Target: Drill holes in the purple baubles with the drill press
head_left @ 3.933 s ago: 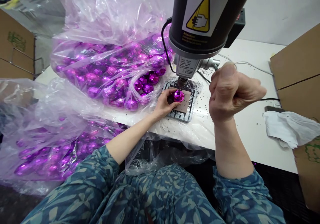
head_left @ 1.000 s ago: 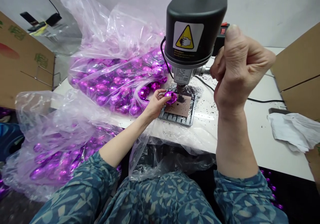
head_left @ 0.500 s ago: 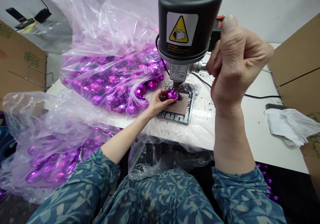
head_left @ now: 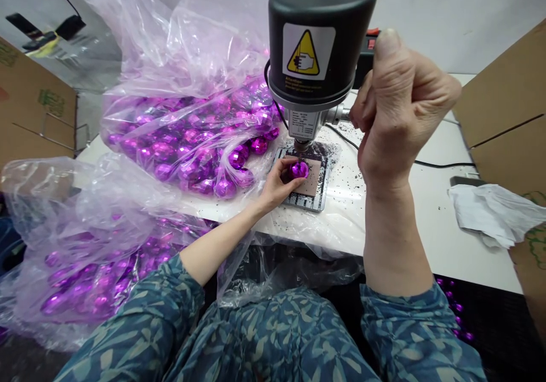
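Note:
Between the thumb and fingers of my left hand [head_left: 279, 186] is a shiny purple faceted ball [head_left: 300, 169], held over the brown pad on the base plate [head_left: 307, 202] of a bench drill press [head_left: 313, 46]. The machine's chuck [head_left: 302, 144] is just above the ball; its tip is hard to make out. My right hand [head_left: 401, 103] is closed in a fist at the right of the machine, wrapped round the end of its feed lever [head_left: 341, 113]. Most of the lever is hidden inside the fist. Dark shavings are scattered about the base.
A clear plastic bag of purple faceted balls [head_left: 191, 137] lies on the white table [head_left: 430, 217] at left. Another such bag [head_left: 89, 279] sits lower left. White cloth [head_left: 490, 211] and a black cable [head_left: 443, 165] are at right. Cardboard boxes [head_left: 507, 92] flank both sides.
My left hand has moved slightly right and down with the ball, turning it so a dark notch or hole shows on top. My right hand stays closed at the lever.

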The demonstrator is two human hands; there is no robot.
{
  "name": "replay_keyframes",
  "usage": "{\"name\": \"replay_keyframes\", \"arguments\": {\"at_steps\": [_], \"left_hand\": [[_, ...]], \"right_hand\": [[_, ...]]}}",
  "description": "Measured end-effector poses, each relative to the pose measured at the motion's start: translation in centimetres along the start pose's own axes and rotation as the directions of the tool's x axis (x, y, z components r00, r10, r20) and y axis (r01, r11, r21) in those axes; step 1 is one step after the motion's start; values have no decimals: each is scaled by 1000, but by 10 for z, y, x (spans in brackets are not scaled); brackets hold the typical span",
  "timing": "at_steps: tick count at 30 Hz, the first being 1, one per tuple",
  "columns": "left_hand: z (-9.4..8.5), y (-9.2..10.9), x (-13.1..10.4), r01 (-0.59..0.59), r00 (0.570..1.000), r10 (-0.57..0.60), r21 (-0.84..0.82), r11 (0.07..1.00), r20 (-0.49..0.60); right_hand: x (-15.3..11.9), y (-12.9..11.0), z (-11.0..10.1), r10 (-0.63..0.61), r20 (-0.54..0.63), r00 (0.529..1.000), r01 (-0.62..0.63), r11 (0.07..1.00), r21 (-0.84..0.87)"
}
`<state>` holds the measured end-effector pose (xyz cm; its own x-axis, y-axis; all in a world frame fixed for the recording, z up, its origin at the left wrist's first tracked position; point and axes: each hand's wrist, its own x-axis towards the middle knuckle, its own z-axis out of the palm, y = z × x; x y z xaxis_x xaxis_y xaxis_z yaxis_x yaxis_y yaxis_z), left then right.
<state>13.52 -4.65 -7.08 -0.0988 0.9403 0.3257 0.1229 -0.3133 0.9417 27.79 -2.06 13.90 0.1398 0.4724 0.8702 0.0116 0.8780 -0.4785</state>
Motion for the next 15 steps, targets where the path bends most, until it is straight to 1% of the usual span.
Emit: {"name": "replay_keyframes", "arguments": {"at_steps": [3, 7, 11, 15], "left_hand": [[3, -2, -1, 24, 999, -25, -47, 999, -33], [4, -4, -1, 33, 999, -34, -35, 999, -35], [4, -5, 0, 60, 997, -63, -52, 997, -44], [4, -5, 1, 80, 996, -83, -95, 992, -26]], "right_hand": [[0, 0, 0, 0, 7, 1000, 0, 1000, -5], [-1, 1, 0, -10, 12, 1000, 10, 1000, 15], [-11, 2, 0, -78, -38, 996, 80, 995, 60], [-27, 5, -2, -71, -74, 995, 67, 996, -50]]}}
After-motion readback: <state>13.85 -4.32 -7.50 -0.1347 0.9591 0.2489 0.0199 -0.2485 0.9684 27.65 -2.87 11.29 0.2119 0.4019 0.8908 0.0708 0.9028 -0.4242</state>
